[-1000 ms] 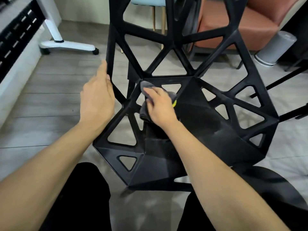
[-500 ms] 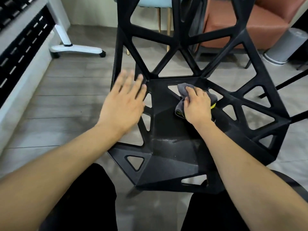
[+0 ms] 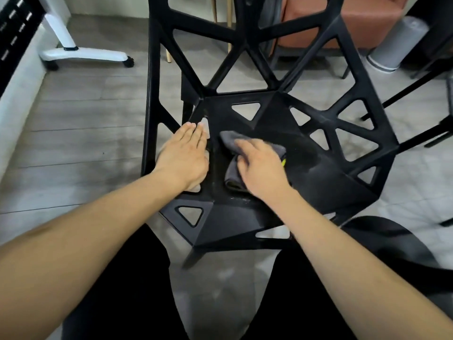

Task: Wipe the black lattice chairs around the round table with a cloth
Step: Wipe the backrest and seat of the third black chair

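A black lattice chair [image 3: 318,173] with triangular cut-outs stands in front of me, seat towards me and backrest rising at the top. My left hand [image 3: 183,155] lies flat with straight fingers on the left side of the seat. My right hand [image 3: 259,168] presses a folded grey cloth [image 3: 232,143] with a yellow tag onto the middle of the seat; the fingers spread over the cloth. Most of the cloth is hidden under the hand.
A white wheeled stand base [image 3: 83,54] sits on the grey plank floor at upper left. An orange sofa [image 3: 362,23] and a grey cylinder [image 3: 394,45] stand behind the chair. Thin black legs [image 3: 414,87] cross the right side. My dark trousers fill the bottom.
My right hand has dragged the cloth from the back of the seat towards the middle left. My left hand left the chair's left edge and came down flat on the seat.
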`<act>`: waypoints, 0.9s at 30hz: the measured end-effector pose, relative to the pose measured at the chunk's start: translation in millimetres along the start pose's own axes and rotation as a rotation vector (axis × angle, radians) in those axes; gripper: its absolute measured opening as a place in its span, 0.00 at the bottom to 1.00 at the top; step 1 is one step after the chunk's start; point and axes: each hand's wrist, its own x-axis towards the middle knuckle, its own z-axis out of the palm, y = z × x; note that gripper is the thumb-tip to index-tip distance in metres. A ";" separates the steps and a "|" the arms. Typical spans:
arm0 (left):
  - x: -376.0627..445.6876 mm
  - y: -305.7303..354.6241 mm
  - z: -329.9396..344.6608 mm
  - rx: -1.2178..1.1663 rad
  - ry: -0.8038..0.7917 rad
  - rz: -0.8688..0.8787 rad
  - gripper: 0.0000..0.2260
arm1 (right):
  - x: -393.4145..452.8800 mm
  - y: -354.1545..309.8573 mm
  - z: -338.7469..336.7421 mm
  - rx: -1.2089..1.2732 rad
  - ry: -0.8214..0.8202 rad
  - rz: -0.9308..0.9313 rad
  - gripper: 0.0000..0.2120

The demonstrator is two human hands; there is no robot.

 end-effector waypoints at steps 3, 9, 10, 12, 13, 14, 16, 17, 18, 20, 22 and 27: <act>-0.4 0.0 1.5 0.003 0.008 0.001 0.28 | 11.4 73.3 -18.1 -0.161 0.083 0.257 0.21; 1.7 0.6 2.8 -0.019 0.036 0.014 0.28 | -19.3 -7.9 -9.9 -0.038 0.036 0.198 0.18; 1.9 0.8 4.0 -0.025 0.036 0.012 0.28 | -31.5 -34.0 -7.6 -0.010 0.016 0.178 0.18; 3.3 1.6 4.1 -0.031 0.042 0.022 0.28 | -50.3 -77.2 -6.1 -0.004 0.001 0.199 0.20; 3.3 0.6 4.6 -0.036 0.046 0.032 0.28 | -56.7 -89.7 -4.7 -0.002 -0.001 0.203 0.20; 3.2 -0.4 4.6 -0.040 0.053 0.042 0.28 | -61.3 -93.0 -4.3 0.008 -0.005 0.189 0.20; 3.8 -1.5 5.7 -0.083 0.086 0.036 0.29 | -61.4 -68.2 -13.5 0.028 -0.024 0.141 0.19; 3.9 -2.4 7.7 -0.095 0.094 0.037 0.29 | -58.8 -41.1 -18.5 0.010 -0.026 0.154 0.18; 4.6 -3.1 9.7 -0.086 0.090 0.044 0.29 | -54.5 -6.6 -25.0 -0.030 -0.001 0.193 0.18; 4.7 -4.1 14.2 -0.085 0.100 0.060 0.28 | -45.0 68.2 -44.2 -0.109 0.067 0.310 0.20; 5.4 -2.8 14.7 -0.086 0.152 0.061 0.28 | -31.5 116.6 -60.5 -0.155 0.060 0.331 0.21; 8.2 -0.9 10.8 -0.034 0.105 0.022 0.28 | -12.1 129.1 -51.5 -0.237 0.069 0.251 0.20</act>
